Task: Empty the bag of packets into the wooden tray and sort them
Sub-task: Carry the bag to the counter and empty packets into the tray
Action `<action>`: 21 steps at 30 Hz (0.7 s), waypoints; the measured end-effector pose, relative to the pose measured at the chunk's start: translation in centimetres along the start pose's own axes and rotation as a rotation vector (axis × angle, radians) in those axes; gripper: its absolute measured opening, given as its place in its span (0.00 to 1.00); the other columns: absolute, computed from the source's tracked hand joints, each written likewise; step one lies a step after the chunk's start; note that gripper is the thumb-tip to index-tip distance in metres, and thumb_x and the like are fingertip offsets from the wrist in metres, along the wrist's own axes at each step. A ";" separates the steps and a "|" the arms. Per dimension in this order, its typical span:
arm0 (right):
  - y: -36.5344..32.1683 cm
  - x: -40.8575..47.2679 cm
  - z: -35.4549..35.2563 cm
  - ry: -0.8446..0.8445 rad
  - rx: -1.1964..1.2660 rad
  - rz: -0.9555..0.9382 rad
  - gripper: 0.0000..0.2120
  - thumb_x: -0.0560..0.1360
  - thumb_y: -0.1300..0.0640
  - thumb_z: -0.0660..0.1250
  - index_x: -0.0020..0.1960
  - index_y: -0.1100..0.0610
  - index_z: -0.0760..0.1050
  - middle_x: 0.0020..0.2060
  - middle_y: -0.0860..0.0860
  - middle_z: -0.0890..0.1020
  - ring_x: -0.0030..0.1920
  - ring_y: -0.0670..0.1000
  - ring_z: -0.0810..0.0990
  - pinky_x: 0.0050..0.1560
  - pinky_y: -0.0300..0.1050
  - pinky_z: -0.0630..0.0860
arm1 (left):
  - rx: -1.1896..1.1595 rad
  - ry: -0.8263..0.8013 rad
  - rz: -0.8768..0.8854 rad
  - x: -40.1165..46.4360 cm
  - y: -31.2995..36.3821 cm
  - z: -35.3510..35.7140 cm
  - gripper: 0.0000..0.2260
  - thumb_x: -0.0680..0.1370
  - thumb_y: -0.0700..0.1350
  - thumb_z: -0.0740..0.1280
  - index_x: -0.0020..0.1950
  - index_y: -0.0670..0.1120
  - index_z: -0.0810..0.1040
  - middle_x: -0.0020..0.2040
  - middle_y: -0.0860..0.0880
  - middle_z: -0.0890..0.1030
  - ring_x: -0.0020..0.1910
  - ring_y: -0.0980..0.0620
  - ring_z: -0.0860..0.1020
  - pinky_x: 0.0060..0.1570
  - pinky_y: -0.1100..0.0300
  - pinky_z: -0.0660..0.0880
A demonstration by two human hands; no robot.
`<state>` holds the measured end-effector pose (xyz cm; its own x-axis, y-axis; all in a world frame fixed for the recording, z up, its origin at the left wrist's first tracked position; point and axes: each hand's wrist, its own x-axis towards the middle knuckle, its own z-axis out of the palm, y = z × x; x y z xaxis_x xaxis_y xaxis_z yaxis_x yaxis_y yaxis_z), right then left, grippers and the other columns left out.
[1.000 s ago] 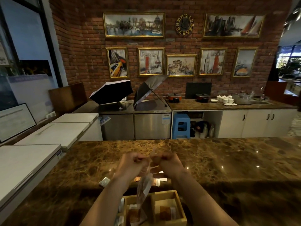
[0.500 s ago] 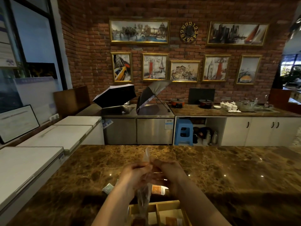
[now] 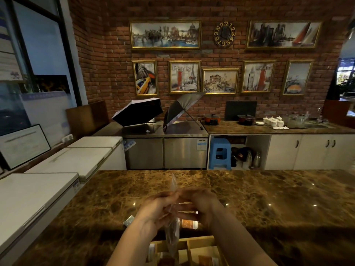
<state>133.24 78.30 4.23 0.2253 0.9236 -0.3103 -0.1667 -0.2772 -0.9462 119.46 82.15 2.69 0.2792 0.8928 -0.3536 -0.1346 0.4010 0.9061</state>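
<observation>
Over marble counter [image 3: 249, 191], both hands' fingers [image 3: 169, 198] pinch bag [image 3: 172, 235].

The rear wall [image 3: 107, 54] is red brick and carries seven gold-framed paintings [image 3: 165, 34] and a round clock [image 3: 224, 34]. Below it run a stainless steel cabinet [image 3: 166, 152] bearing two open umbrellas [image 3: 138, 114], white cupboards [image 3: 311, 151], an open bay holding a blue stool [image 3: 220, 153], and a stone worktop carrying pots and what appear to be white cups [image 3: 273, 120]. White chest units [image 3: 34, 191] line the left side under a dark-framed window [image 3: 38, 45], and the brown marble table [image 3: 269, 198] shows small ceiling-light reflections.
</observation>
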 end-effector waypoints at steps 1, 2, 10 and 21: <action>0.0 0.0 0.1 0.011 -0.031 -0.013 0.07 0.80 0.61 0.68 0.51 0.59 0.85 0.46 0.57 0.88 0.47 0.57 0.89 0.46 0.52 0.85 | -0.008 0.016 -0.011 0.0 0.0 0.0 0.09 0.71 0.40 0.76 0.50 0.41 0.85 0.41 0.44 0.88 0.48 0.44 0.82 0.46 0.52 0.77; 0.0 0.0 0.2 0.022 -0.066 -0.027 0.07 0.81 0.60 0.67 0.51 0.59 0.84 0.47 0.57 0.88 0.47 0.56 0.88 0.45 0.50 0.85 | -0.018 0.036 -0.020 0.1 0.1 -0.1 0.09 0.71 0.40 0.76 0.50 0.40 0.85 0.41 0.43 0.87 0.48 0.44 0.82 0.48 0.51 0.78; 0.4 1.3 -0.9 0.154 -0.281 -0.066 0.10 0.83 0.59 0.62 0.56 0.64 0.79 0.42 0.56 0.82 0.40 0.53 0.83 0.32 0.43 0.79 | 0.076 0.256 0.146 1.8 0.5 -1.4 0.07 0.74 0.36 0.72 0.52 0.41 0.81 0.45 0.41 0.85 0.45 0.44 0.83 0.42 0.51 0.80; 0.6 1.7 -1.5 0.161 -0.222 -0.110 0.14 0.82 0.53 0.62 0.52 0.61 0.81 0.44 0.54 0.85 0.41 0.51 0.83 0.35 0.44 0.78 | 0.775 0.558 0.360 2.4 1.7 -1.5 0.06 0.82 0.51 0.61 0.53 0.49 0.73 0.49 0.47 0.79 0.49 0.46 0.79 0.49 0.52 0.76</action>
<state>134.94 79.35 2.95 0.3829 0.9023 -0.1982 0.0772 -0.2450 -0.9664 118.44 85.26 3.05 -0.1659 0.9819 0.0910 0.5844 0.0236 0.8111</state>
